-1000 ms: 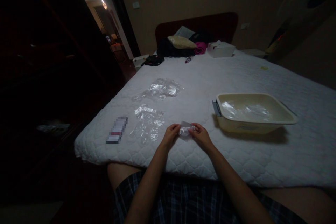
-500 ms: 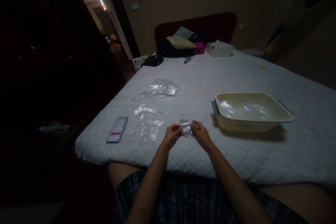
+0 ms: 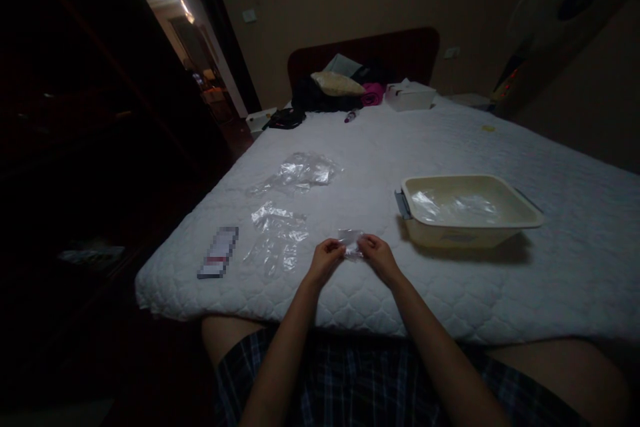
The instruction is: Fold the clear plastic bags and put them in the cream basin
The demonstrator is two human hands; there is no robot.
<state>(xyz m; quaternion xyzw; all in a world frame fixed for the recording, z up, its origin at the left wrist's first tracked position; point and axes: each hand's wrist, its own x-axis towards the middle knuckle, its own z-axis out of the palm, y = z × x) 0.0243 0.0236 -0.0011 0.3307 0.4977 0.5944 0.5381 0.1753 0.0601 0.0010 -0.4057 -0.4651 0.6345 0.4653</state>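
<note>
Between my two hands is a small clear plastic bag (image 3: pixel 351 244), pinched at both sides just above the white quilted bed. My left hand (image 3: pixel 327 257) has its thumb and fingers closed on the bag's left edge. On the opposite edge, the fingers of my right hand (image 3: pixel 376 253) are closed as well. Loose clear plastic bags (image 3: pixel 280 233) lie flat left of my hands, and a second heap of clear bags (image 3: pixel 307 170) spreads farther back. To the right stands a cream plastic tub (image 3: pixel 465 235) with grey handles, holding some clear bags (image 3: pixel 470 208).
A blurred-out, phone-shaped object (image 3: pixel 219 252) lies near the bed's left edge. Toward the headboard (image 3: pixel 415 47) are a pile of dark cloth, a pink roll (image 3: pixel 372 94), a small bottle (image 3: pixel 351 116) and a white box (image 3: pixel 410 97). A fan (image 3: pixel 575 0) stands at the right.
The view has shifted slightly, so most things on the bed appear a little farther left. Both hands keep their pinch on the small bag, with hardly any movement.
</note>
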